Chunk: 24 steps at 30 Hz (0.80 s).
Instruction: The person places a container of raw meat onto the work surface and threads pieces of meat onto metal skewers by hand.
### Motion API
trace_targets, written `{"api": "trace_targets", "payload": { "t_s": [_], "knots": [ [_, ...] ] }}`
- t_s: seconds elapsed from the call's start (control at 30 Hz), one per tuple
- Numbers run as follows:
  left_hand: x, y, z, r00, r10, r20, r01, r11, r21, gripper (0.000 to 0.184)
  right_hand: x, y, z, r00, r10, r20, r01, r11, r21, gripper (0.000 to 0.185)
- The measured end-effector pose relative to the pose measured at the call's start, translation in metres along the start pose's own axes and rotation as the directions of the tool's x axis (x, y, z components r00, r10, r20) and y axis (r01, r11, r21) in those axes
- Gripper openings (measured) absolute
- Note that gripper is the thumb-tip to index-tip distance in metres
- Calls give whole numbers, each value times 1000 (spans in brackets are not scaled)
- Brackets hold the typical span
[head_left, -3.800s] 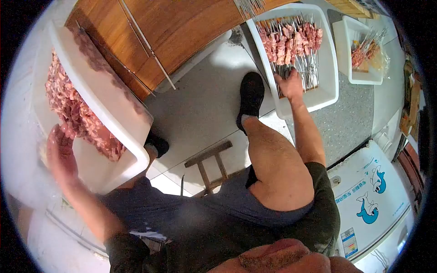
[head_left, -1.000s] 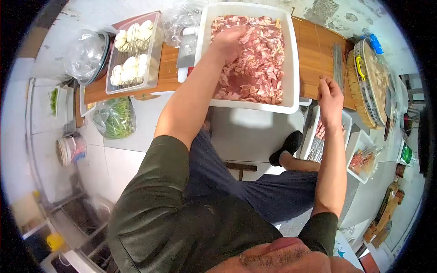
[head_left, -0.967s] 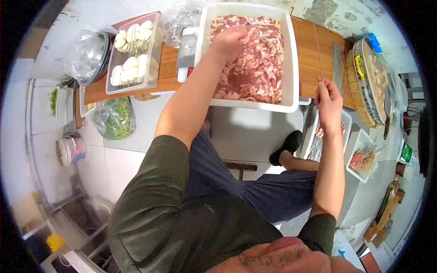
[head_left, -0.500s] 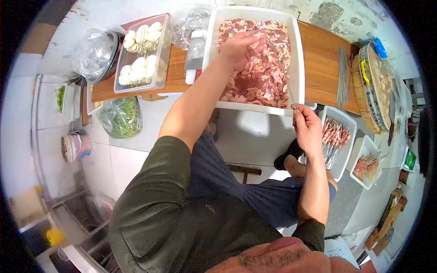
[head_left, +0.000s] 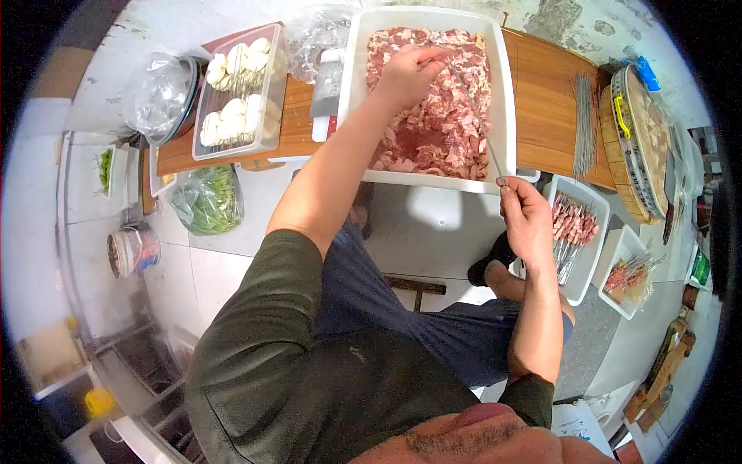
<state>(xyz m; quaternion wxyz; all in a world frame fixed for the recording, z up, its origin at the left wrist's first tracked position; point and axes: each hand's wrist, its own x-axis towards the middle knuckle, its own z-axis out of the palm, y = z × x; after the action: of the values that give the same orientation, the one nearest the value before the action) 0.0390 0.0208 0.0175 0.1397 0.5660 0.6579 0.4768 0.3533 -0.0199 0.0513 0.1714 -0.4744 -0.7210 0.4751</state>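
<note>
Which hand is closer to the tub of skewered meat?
The right hand: it is just beside the skewered-meat tub. The left hand is farther off, over the large tub of loose meat.

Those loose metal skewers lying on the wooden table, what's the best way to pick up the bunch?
I'd grip the metal skewers across the middle, reaching down from above with fingers along both long sides. They lie roughly parallel on the wooden table, so that should gather them while avoiding the ends, which may be sharp.
</note>
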Motion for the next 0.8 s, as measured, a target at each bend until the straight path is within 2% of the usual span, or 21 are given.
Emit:
{"api": "trace_targets", "payload": {
  "t_s": [0.07,0.17,0.2,0.27,0.37,0.47,0.57,0.67,0.8],
  "knots": [
    [-2,11,-2,997,-71,42,74,995,-73,32,-2,2,-1,1000,-9,-6,9,1000,-21,28],
    [-3,10,1,998,-62,6,61,997,37,33,-2,4,-2,1000,21,9,-21,1000,1,29],
    [-3,12,1,985,-156,71,164,978,-130,33,-3,3,-2,1000,20,1,-20,1000,1,29],
    [-2,18,1,923,-298,244,378,825,-421,34,-4,0,-2,1000,17,-14,-17,1000,2,28],
    [-1,17,4,920,-283,272,388,764,-516,37,-3,2,-1,1000,-9,-24,9,1000,-7,28],
    [2,1,10,907,-309,285,405,463,-789,37,-3,3,-1,999,-21,-40,20,999,-26,28],
    [4,12,4,896,-357,265,373,280,-884,32,-4,3,0,999,-16,-44,16,1000,-4,27],
    [4,-5,9,914,-326,240,357,366,-860,28,-5,0,-2,1000,24,-13,-24,999,-24,26],
    [4,-1,7,915,-349,203,337,383,-860,26,-6,2,1,1000,-7,-14,7,1000,-21,27]
  ]
}}
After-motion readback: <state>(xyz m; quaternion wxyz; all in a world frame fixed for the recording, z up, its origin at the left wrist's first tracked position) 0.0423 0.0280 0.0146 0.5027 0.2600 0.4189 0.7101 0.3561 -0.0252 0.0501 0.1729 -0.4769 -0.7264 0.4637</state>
